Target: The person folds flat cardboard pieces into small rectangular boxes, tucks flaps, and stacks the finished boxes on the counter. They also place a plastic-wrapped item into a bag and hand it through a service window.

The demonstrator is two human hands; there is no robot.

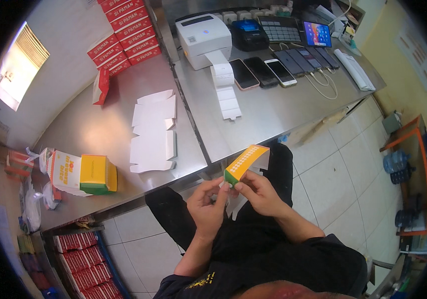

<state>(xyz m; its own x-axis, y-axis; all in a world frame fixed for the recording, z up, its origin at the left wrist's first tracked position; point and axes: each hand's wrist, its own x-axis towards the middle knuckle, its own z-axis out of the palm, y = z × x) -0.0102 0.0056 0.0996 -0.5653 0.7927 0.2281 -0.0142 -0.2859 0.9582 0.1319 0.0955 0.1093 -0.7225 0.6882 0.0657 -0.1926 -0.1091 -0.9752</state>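
Over my lap I hold a small yellow and green carton [244, 162], partly folded, with a strip of white marks along its yellow face. My left hand [208, 202] pinches its green near end between thumb and fingers. My right hand [259, 193] grips the carton's right side close to the same end. White flaps hang below, between my hands, and my fingers partly hide them. On the steel table ahead lies a flat white unfolded carton blank [153, 132]. To its left rests a stack of folded yellow, green and white cartons [86, 173].
Red boxes [128, 35] are stacked at the back left. A white label printer [204, 40] with a strip of labels stands on the right table, beside several phones [281, 72] and cables. Packed red cartons [84, 264] fill a shelf below left. An orange-framed rack [425, 174] stands far right.
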